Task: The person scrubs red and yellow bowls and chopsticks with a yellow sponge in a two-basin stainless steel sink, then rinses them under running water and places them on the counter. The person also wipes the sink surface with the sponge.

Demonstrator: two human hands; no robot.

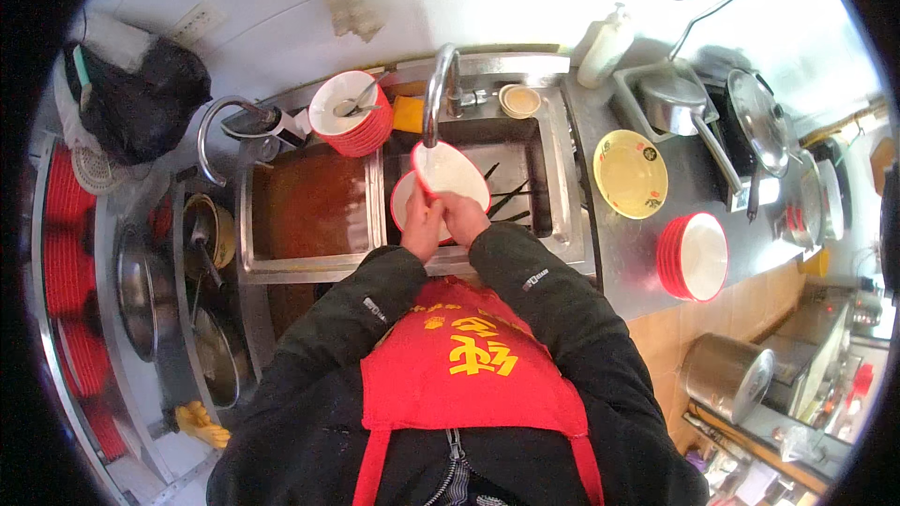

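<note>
My left hand (420, 226) and my right hand (464, 218) grip the near rim of a red-rimmed white bowl (455, 172), tilted under the chrome faucet (444, 77). A second red-rimmed white bowl (403, 198) lies below it in the right sink basin (538, 154), partly covered by my hands and the upper bowl. Several thin dark sticks (510, 200) lie in that basin; what they are, I cannot tell. At the basins' back edge stands a stack of red-and-white bowls (351, 116) with metal spoons (348, 107) in the top one.
Reddish-brown liquid (309, 204) covers the left basin's bottom. On the right counter are a yellow plate (630, 174), a stack of red bowls (692, 256) and a saucepan (671, 105). Small dishes (520, 100) sit behind the faucet's basin. A second faucet (211, 140) curves at left.
</note>
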